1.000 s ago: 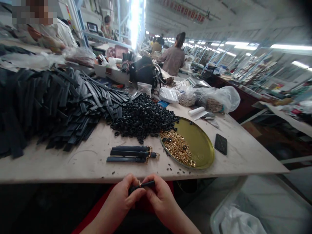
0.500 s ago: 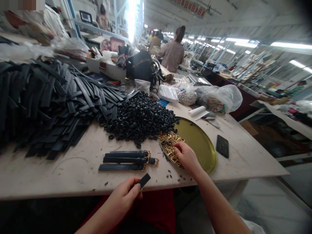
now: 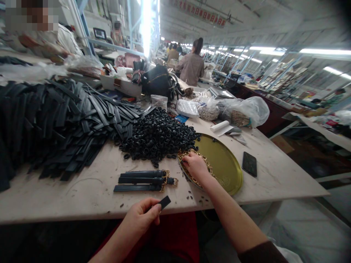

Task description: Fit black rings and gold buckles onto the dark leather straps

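My left hand [image 3: 146, 212] pinches a short black strap [image 3: 165, 203] in front of the table's near edge, its flat end sticking out past the thumb. Over the left side of a round golden tray [image 3: 227, 160], my right hand [image 3: 194, 166] has its fingertips pressed together among gold buckles [image 3: 207, 164]. Something small and dark shows at those fingertips, too small to name. Left of the tray is a heap of black loops [image 3: 159, 135]. Several black straps with gold buckles [image 3: 139, 179] lie side by side in front of the heap.
A large pile of black strips [image 3: 63, 120] covers the table's left side. Right of the tray lies a phone [image 3: 249, 164]. Behind are a white paper roll [image 3: 221, 126], plastic bags [image 3: 249, 109] and a black bag [image 3: 156, 80]. Other people work farther back.
My right hand has moved left across the buckles, toward the black loops. My left hand keeps its hold on the strap, almost unmoved. The view has tilted slightly.
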Tool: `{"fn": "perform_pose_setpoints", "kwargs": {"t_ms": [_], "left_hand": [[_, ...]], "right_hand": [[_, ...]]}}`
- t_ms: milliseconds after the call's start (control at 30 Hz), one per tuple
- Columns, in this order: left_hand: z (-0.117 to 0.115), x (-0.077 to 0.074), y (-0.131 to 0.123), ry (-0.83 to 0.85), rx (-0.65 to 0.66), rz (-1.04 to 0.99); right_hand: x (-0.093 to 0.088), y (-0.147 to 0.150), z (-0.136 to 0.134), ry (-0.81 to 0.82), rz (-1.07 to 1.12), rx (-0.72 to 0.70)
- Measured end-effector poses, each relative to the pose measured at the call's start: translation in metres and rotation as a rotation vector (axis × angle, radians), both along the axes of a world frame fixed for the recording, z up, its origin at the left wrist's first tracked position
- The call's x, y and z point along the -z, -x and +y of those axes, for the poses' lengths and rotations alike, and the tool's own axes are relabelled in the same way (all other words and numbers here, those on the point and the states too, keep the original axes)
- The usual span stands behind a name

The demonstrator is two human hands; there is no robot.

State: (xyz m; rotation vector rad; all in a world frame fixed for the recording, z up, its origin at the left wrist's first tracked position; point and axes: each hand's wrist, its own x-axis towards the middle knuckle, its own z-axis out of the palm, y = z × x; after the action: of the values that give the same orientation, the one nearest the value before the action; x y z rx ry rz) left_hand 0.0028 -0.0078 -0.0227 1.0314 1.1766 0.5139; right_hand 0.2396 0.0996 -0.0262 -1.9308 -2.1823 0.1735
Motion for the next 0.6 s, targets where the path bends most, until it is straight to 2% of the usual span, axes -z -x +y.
{"fn": "perform_pose_setpoints", "kwargs": {"t_ms": [100,200,267,367,433,500,600], "left_hand": [[-0.003,-0.004,0.001,-0.117,-0.053,0.04],[-0.003,-0.013,0.004,-0.234,-0.086,0.081],[-0.002,-0.02,0.006,-0.316,-0.13,0.102],[-0.001,-0.027,0.003,-0.427,-0.205,0.113],[-0.005,-0.028,0.001,-0.476,-0.219,0.11],[-0.011,-0.026,0.0,-0.501,-0.2,0.115],[-0.02,-0.023,0.003,-0.492,-0.168,0.137]], "right_hand": [[-0.001,0.003,0.004,-0.002,0.052,-0.001],[-0.008,0.01,-0.008,-0.031,0.134,-0.003],[-0.015,0.024,-0.027,0.023,0.416,0.007],[-0.024,0.057,-0.063,0.317,1.249,0.066],[-0.026,0.079,-0.085,0.493,1.669,0.132],[-0.026,0.096,-0.1,0.545,1.86,0.2],[-0.023,0.107,-0.114,0.457,1.874,0.244]]}}
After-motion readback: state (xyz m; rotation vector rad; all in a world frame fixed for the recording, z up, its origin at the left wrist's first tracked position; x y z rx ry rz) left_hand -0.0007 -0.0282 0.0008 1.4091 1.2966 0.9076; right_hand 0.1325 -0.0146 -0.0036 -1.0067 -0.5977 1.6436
